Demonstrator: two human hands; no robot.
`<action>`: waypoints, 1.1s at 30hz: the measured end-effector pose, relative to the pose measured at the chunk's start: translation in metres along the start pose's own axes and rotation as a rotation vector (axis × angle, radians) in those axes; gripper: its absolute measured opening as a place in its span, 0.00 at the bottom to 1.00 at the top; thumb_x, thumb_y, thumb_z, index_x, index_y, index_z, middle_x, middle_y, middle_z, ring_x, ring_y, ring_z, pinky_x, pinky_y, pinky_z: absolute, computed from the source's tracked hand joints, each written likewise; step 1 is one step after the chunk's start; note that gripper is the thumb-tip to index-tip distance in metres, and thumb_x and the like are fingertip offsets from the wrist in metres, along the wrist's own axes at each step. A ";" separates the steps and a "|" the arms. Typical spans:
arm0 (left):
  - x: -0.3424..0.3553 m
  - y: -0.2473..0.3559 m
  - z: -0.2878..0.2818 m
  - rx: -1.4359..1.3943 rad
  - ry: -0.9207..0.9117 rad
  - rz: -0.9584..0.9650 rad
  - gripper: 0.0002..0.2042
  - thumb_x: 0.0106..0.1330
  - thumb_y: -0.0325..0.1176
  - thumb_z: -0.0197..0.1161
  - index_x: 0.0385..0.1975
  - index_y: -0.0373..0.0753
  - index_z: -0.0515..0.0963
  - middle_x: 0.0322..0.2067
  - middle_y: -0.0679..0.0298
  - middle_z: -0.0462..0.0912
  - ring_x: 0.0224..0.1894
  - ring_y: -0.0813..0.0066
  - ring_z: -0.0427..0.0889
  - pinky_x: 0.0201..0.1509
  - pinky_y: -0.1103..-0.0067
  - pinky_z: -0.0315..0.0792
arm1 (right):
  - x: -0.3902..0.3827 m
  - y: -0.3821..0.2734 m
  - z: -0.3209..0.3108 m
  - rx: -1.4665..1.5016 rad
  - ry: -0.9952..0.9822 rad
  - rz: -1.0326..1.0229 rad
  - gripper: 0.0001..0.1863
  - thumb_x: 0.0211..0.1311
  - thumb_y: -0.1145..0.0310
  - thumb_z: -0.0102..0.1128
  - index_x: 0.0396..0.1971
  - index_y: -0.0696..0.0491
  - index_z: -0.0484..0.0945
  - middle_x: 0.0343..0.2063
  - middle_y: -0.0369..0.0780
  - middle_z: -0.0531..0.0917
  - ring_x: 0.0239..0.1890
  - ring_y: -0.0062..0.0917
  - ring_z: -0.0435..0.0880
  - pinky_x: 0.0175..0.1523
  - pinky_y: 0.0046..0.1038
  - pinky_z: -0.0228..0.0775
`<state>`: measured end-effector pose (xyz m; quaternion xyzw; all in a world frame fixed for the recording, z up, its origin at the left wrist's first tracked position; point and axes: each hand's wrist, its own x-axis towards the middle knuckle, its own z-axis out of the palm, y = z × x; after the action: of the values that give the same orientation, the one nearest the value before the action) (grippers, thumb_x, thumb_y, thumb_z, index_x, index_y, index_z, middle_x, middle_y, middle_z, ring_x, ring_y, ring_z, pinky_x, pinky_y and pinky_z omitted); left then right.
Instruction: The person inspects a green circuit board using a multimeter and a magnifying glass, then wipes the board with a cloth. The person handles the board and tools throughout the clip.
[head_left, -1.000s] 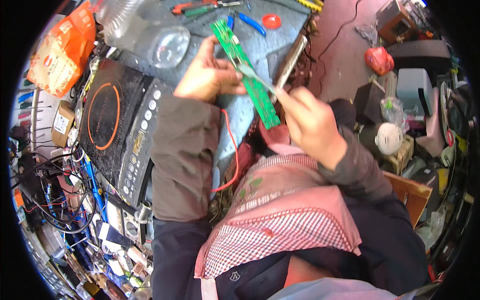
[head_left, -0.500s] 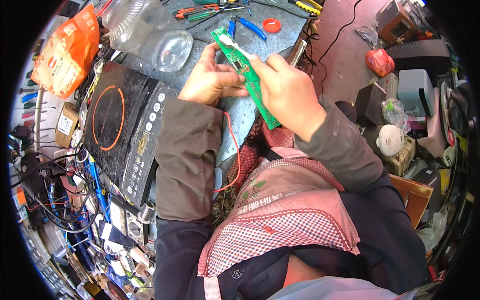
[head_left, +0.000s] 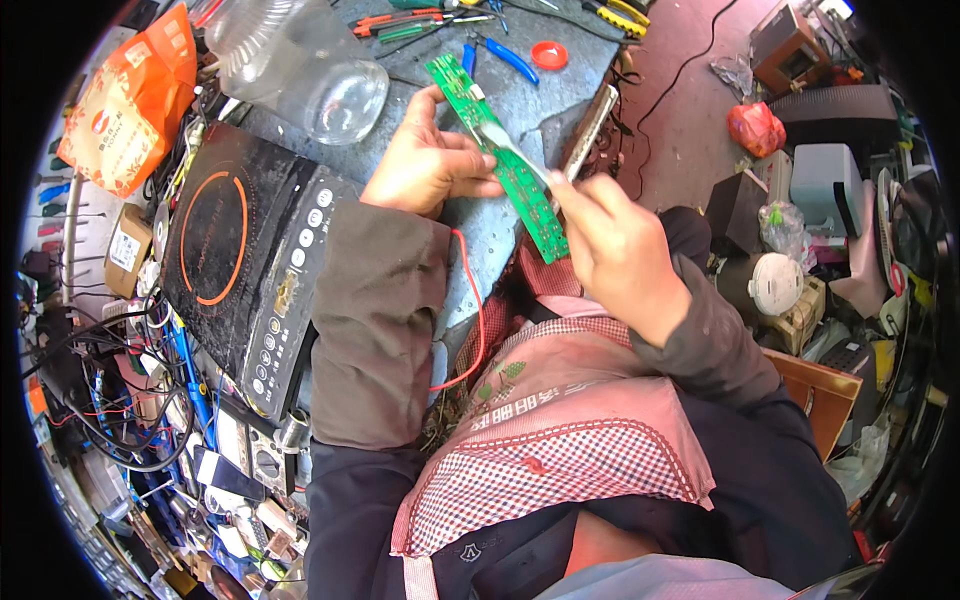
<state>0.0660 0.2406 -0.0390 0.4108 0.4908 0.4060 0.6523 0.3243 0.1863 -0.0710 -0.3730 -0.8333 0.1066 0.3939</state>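
My left hand (head_left: 432,160) grips a long, narrow green circuit board (head_left: 535,215) by its left edge, thumb and fingers pinching it near the middle. The board is held tilted above the workbench, its upper end pointing away from me. In my right hand (head_left: 620,245) is a slim white toothbrush (head_left: 525,160), pinched by its handle. Its pale head lies against the board's face, just above my left fingertips, slightly smeared by motion. A red wire (head_left: 476,300) curves out beside my left sleeve.
A black induction cooker (head_left: 240,255) sits left of my left arm, a clear plastic jar (head_left: 340,95) beyond it. Blue-handled pliers (head_left: 512,60), a red cap (head_left: 549,54) and screwdrivers lie on the metal bench (head_left: 420,75). Cluttered parts and cables fill the left; appliances crowd the right floor.
My right hand has moved toward me and to the right, drawing the toothbrush head from the board's far end down to its middle. The left hand and board have shifted only slightly.
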 end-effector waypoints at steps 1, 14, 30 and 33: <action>0.001 -0.001 0.000 0.002 0.023 0.011 0.45 0.67 0.11 0.66 0.80 0.41 0.47 0.38 0.53 0.87 0.40 0.59 0.93 0.47 0.66 0.93 | 0.007 0.004 0.004 -0.005 -0.002 -0.004 0.24 0.62 0.78 0.66 0.60 0.57 0.84 0.36 0.44 0.79 0.32 0.41 0.87 0.36 0.40 0.82; -0.003 -0.002 -0.006 0.004 0.019 0.038 0.45 0.66 0.10 0.64 0.80 0.42 0.48 0.39 0.51 0.87 0.39 0.58 0.93 0.44 0.66 0.93 | 0.000 0.009 0.006 0.052 -0.017 -0.053 0.25 0.62 0.79 0.66 0.61 0.56 0.84 0.35 0.44 0.79 0.30 0.40 0.86 0.36 0.39 0.80; 0.000 0.006 -0.005 0.050 -0.090 -0.001 0.46 0.65 0.11 0.65 0.82 0.42 0.51 0.45 0.49 0.90 0.41 0.58 0.94 0.42 0.69 0.93 | 0.011 0.014 0.004 -0.016 0.011 -0.069 0.24 0.62 0.78 0.66 0.60 0.55 0.85 0.36 0.42 0.79 0.31 0.37 0.85 0.36 0.37 0.80; 0.000 0.001 -0.008 0.035 -0.095 0.004 0.46 0.64 0.09 0.63 0.82 0.42 0.51 0.45 0.50 0.89 0.40 0.59 0.94 0.43 0.69 0.92 | -0.006 0.029 -0.004 0.025 -0.011 -0.078 0.24 0.61 0.79 0.66 0.59 0.54 0.87 0.36 0.41 0.80 0.31 0.38 0.86 0.36 0.37 0.82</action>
<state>0.0576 0.2418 -0.0398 0.4418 0.4656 0.3789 0.6667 0.3447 0.2021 -0.0854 -0.3349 -0.8479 0.1036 0.3977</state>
